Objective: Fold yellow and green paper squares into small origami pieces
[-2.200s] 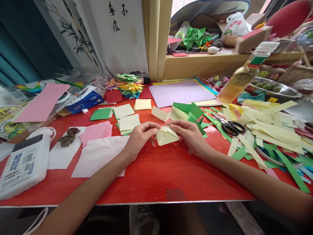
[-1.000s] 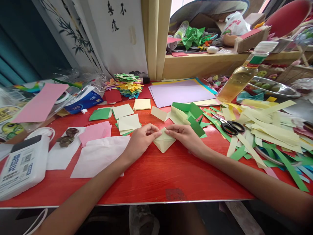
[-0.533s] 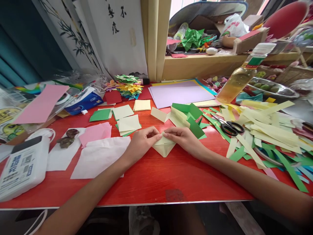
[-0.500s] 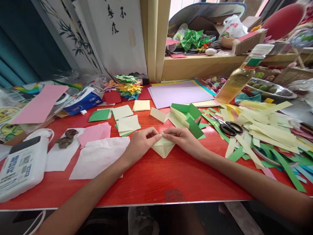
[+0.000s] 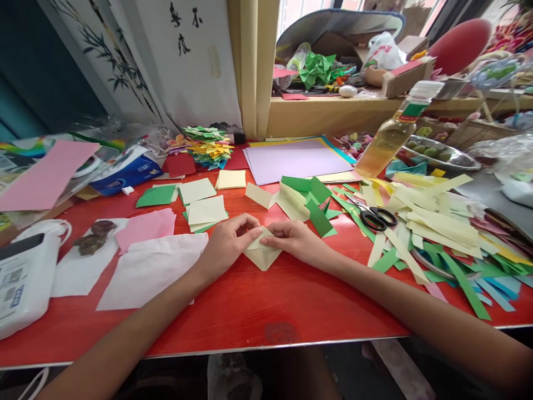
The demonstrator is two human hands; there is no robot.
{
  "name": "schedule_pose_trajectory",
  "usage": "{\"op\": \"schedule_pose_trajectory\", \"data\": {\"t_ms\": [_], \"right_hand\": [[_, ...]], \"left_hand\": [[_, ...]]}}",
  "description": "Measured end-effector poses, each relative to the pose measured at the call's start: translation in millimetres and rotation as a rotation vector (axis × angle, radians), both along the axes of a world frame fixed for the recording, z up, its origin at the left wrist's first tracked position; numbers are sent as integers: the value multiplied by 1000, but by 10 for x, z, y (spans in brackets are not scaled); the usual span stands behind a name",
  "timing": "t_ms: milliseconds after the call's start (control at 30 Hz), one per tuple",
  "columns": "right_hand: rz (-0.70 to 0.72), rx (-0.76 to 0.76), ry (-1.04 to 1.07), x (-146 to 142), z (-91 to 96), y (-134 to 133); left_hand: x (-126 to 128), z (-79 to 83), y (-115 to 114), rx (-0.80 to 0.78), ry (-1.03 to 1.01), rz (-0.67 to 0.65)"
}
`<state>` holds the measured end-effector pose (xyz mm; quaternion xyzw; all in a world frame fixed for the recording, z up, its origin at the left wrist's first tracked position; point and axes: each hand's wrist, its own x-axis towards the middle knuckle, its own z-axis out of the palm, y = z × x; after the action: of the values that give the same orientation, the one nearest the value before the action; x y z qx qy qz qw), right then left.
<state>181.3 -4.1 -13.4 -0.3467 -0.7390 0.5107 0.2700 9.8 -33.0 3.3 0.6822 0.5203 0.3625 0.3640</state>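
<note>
A pale yellow folded paper (image 5: 262,256) lies on the red table (image 5: 258,305), its point facing me. My left hand (image 5: 227,245) pinches its upper left edge with curled fingers. My right hand (image 5: 293,240) presses and pinches the upper right edge, fingertips meeting the left hand's over the fold. Both forearms rest on the table.
Black-handled scissors (image 5: 375,216) lie right among yellow and green paper strips (image 5: 437,222). Cut squares (image 5: 206,210), pink paper (image 5: 145,226) and white sheets (image 5: 150,271) lie left. A purple sheet (image 5: 295,161), a stack of folded pieces (image 5: 207,145), a bottle (image 5: 389,139) and a white container (image 5: 20,280) stand around.
The paper has gone from lifted and half open to pressed flat into a downward-pointing shape. Both hands closed in over its top edge. The camera view shifted slightly right.
</note>
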Motion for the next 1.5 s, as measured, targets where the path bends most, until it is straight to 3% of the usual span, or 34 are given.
{"op": "schedule_pose_trajectory", "data": {"t_ms": [400, 600, 700, 967, 1300, 1500], "right_hand": [[-158, -204, 209, 3, -10, 9], [-47, -411, 358, 13, 36, 75], [-5, -410, 333, 26, 24, 106], [-111, -409, 350, 29, 33, 100], [-171, -485, 346, 65, 15, 99], [-135, -499, 386, 88, 28, 121]], "left_hand": [[-11, -48, 14, -86, -9, -12], [-45, -86, 44, -113, -180, 111], [-45, -69, 40, -114, -208, 116], [-36, -43, 17, -230, -260, 24], [14, -23, -43, -267, -356, 145], [2, -46, -32, -307, -338, 121]]}}
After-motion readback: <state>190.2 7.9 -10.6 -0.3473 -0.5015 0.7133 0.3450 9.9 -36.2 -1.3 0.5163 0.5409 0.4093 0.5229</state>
